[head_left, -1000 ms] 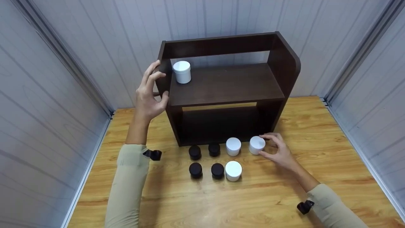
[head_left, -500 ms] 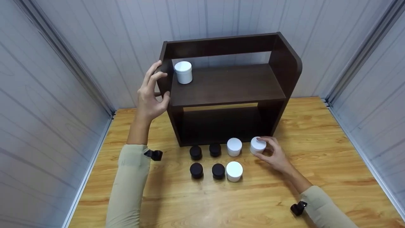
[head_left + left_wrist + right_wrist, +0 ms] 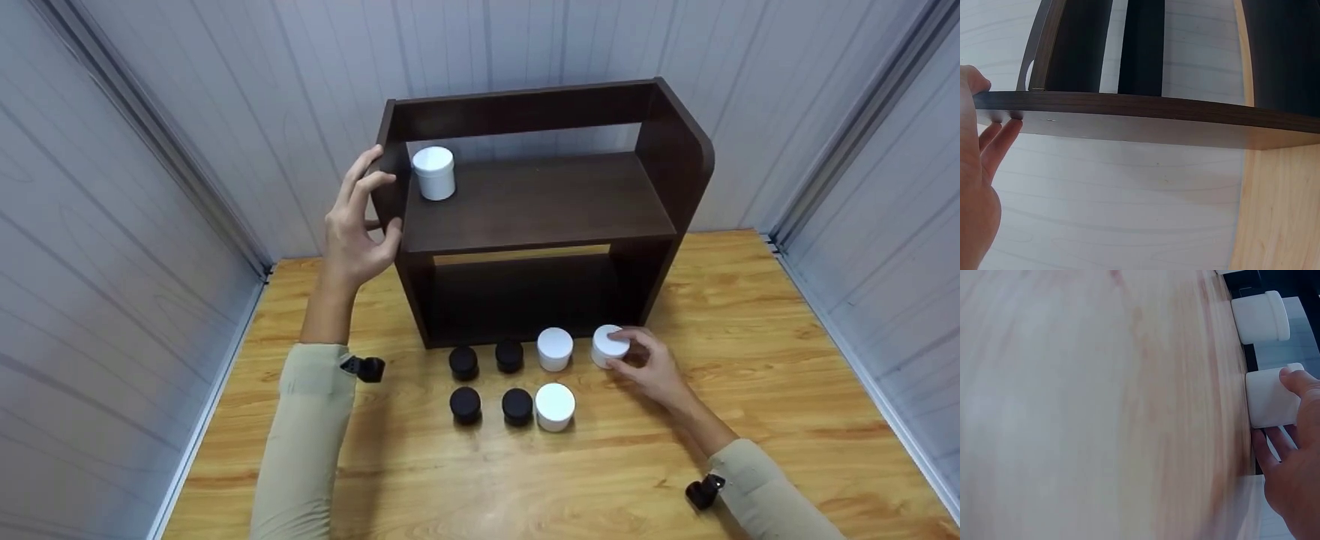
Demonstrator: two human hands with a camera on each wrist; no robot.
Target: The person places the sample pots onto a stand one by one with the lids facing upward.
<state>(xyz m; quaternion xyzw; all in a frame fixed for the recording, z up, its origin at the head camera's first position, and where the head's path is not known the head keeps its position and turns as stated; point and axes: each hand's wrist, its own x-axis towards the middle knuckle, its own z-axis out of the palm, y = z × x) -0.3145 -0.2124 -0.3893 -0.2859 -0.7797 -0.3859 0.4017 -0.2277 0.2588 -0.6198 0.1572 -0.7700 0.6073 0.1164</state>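
Note:
My left hand (image 3: 354, 234) grips the left side panel of a dark brown two-tier shelf (image 3: 547, 202). In the left wrist view, the thumb lies on the panel's edge while fingertips (image 3: 1009, 132) press its outer face. At the shelf's front right, my right hand (image 3: 658, 376) holds a white lidded jar (image 3: 604, 348) between thumb and fingers. Seen from the right wrist, this jar (image 3: 1268, 400) stands upright at the tabletop, with the thumb on its lid. A second white jar (image 3: 554, 349) is just left of it, and a third white jar (image 3: 555, 407) stands nearer me.
Several small black jars (image 3: 465, 405) stand in two rows left of the white ones. One white jar (image 3: 435, 174) sits on the upper tier at the left end. Pale panelled walls (image 3: 150, 225) enclose the wooden table (image 3: 480, 487) at the back and sides.
My right hand has shifted slightly left and closed its fingers further over the rightmost white jar. The left hand keeps its hold on the shelf; the jars stay where they were.

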